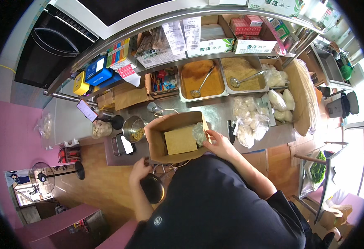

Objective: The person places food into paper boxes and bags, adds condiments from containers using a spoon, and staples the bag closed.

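Note:
A brown paper bag [157, 146] with cord handles stands open on the metal counter [213, 112] right before me. Inside it lie a flat tan box or packet [181, 140] and a knotted clear plastic bag [199, 133] with pale contents. My right hand [220, 144] pinches the bag's right rim between thumb and fingers. Beside the bag's lower left corner is my left hand [140, 169], its fingers curled; whether it touches the bag I cannot tell. A steel bowl [134, 129] with yellowish chunks sits just left of the bag.
Behind the bag are two steel trays of orange [202, 77] and tan powder [242, 71] with ladles. Plastic bags of white food [250, 124] lie to the right, near a black-handled tool [231, 130]. A kitchen scale [115, 146], a phone [126, 144] and a jar [102, 129] stand left.

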The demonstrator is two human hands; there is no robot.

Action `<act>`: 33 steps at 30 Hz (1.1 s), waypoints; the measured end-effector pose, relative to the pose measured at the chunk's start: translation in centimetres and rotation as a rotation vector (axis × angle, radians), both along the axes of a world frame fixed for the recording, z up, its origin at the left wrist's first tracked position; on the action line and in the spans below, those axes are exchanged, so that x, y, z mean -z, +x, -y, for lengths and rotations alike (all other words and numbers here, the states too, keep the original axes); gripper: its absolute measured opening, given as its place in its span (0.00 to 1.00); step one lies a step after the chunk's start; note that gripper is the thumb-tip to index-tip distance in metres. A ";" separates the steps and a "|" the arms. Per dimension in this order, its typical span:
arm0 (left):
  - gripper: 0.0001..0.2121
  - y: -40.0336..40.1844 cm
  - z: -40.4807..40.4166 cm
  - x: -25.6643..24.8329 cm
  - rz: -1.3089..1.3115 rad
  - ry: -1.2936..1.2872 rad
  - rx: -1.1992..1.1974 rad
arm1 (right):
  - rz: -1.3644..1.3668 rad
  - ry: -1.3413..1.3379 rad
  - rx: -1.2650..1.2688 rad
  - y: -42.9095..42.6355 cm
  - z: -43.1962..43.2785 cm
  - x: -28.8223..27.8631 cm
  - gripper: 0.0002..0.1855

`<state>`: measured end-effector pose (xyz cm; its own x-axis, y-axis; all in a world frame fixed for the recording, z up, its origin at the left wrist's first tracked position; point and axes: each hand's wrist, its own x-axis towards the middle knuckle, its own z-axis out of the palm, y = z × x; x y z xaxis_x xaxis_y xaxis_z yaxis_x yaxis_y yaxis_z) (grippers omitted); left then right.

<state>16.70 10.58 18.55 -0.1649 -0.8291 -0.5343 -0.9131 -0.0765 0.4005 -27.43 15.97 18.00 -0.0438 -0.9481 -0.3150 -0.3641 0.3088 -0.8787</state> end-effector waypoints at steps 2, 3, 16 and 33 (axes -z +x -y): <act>0.27 -0.6 0.8 0.6 -0.131 -0.068 -0.148 | 0.024 -0.010 -0.014 0.3 0.0 0.4 0.36; 0.27 -0.9 1.3 1.0 -0.263 -0.135 -0.286 | 0.046 -0.019 -0.019 0.4 0.0 0.5 0.35; 0.21 -6.8 4.3 1.5 -0.118 -0.373 -0.109 | 0.094 0.009 0.075 0.7 -0.3 0.7 0.33; 0.18 -5.7 4.1 2.7 -0.120 -0.437 -0.106 | 0.098 0.024 0.058 1.1 -0.1 1.1 0.30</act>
